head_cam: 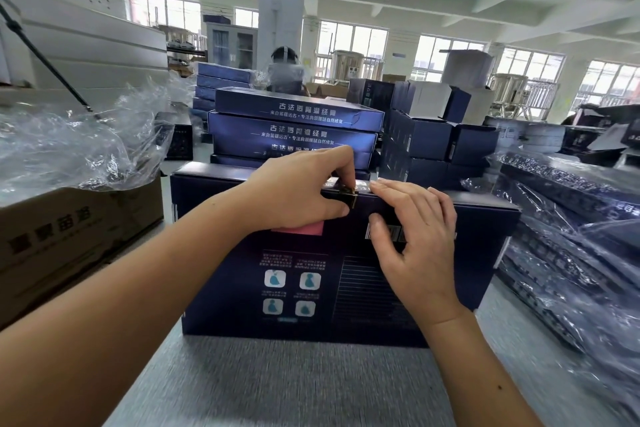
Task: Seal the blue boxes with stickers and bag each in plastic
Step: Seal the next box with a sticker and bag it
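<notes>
A large dark blue box (301,288) stands on its long edge on the grey table, its printed face toward me. My left hand (301,191) pinches a small gold sticker (348,196) at the box's top edge, thumb on the front face and fingers over the top. My right hand (412,239) lies flat against the box's upper front, fingertips on the top edge just right of the sticker. A pink label shows under my left hand.
Stacked blue boxes (298,128) rise behind the held one. Clear plastic bags (69,146) spill from a brown carton (69,239) at the left. Bagged blue boxes (568,246) pile at the right. A person sits far behind the stacks.
</notes>
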